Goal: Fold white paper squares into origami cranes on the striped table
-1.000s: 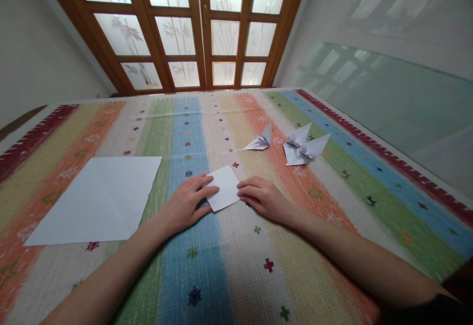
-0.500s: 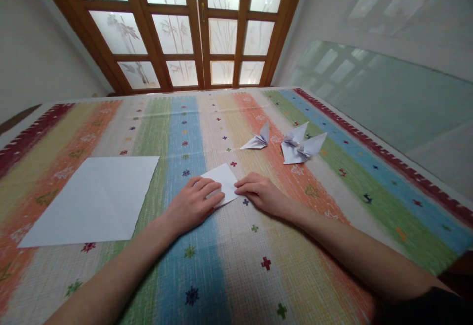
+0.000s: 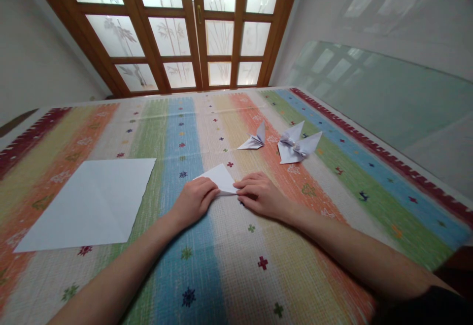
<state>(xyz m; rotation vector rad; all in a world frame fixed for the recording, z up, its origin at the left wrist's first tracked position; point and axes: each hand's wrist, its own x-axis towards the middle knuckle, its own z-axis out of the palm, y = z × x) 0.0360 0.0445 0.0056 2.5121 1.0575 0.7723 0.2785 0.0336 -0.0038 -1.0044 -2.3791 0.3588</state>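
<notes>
A small folded white paper point(image 3: 221, 178) lies on the striped tablecloth point(image 3: 207, 266) in the middle. My left hand point(image 3: 194, 201) is closed with its fingers curled onto the paper's near left edge. My right hand point(image 3: 258, 196) presses its curled fingers on the paper's near right edge. Only the paper's far triangular part shows between the hands.
A large white sheet point(image 3: 90, 204) lies flat at the left. Two folded paper cranes, a small one point(image 3: 253, 141) and a bigger one point(image 3: 297, 146), rest beyond the hands at the right. A wooden-framed frosted door point(image 3: 192, 29) stands behind the table; a wall runs along the right.
Both hands have drawn together over the small paper, which has gone from a flat square to a folded shape with less of it showing. The view has shifted slightly.
</notes>
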